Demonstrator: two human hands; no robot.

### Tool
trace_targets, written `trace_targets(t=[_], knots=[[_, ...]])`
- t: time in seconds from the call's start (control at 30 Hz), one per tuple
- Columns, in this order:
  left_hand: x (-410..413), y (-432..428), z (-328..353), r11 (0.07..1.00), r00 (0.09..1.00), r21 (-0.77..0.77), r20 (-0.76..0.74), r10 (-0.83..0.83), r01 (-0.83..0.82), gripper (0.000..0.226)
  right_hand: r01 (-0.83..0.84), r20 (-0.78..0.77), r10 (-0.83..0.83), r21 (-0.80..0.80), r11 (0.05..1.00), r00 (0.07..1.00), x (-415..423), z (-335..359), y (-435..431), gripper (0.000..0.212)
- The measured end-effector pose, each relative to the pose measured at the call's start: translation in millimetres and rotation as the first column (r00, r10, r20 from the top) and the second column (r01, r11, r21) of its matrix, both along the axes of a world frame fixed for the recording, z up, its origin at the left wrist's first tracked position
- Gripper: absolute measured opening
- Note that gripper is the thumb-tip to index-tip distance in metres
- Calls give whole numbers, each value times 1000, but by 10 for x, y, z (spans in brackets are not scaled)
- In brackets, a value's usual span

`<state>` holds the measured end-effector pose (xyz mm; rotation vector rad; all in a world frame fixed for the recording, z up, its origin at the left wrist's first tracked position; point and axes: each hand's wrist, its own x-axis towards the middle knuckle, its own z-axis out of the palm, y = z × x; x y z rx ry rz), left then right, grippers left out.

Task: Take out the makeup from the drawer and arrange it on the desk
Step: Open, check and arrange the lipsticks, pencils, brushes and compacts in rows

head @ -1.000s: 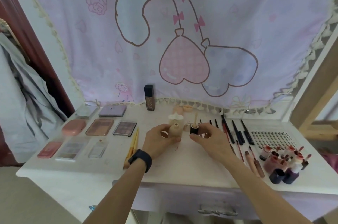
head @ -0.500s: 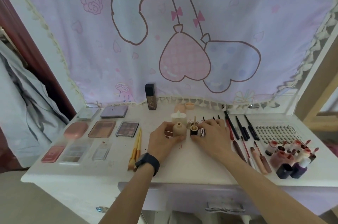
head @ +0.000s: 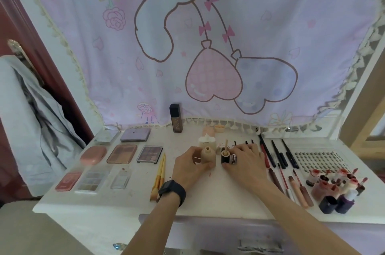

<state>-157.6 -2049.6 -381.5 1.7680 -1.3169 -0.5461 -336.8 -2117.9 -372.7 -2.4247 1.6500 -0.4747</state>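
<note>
While both bottles stand upright side by side at mid-desk (head: 208,196), the beige bottle (head: 208,155) is clasped by the left hand (head: 188,168). The black bottle (head: 225,156) is pinched at its base by the right hand (head: 246,163), its long axis vertical.

Bare forearms, no sleeves; black smartwatch (head: 172,191) on the left wrist.

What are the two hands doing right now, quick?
Left hand: closed around the beige bottle standing on the desk.
Right hand: closed on the small black pot.
</note>
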Motion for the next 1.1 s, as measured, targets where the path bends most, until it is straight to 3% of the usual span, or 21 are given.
trace_targets(t=[0.13, 0.3, 0.43, 0.57, 0.8, 0.97, 1.1], knots=[[24, 68, 54, 1000, 999, -4, 45, 13, -13, 51, 13, 99, -14, 14, 1000, 995, -71, 34, 80, 49], [278, 188, 147, 997, 994, -51, 98, 57, -52, 42, 8, 240, 22, -127, 992, 971, -246, -42, 395, 40], [516, 173, 232, 987, 984, -62, 92, 152, -147, 42, -130, 123, 148, -140, 982, 981, -287, -238, 674, 32], [660, -12, 328, 980, 972, 16, 131, 194, -198, 57, -196, -54, 192, -75, 978, 980, -260, -444, 757, 60], [774, -588, 309, 945, 947, 122, 146, 287, -305, 75, -253, -62, 249, -59, 966, 966, -263, -475, 736, 68], [799, -973, 179, 901, 910, 131, 43, 412, -414, 81, -232, -33, 230, -61, 971, 973, -261, -533, 713, 62], [798, -1164, 134, 888, 880, 63, -122, 459, -455, 74, -217, -36, 215, -68, 974, 976, -243, -515, 739, 60]])
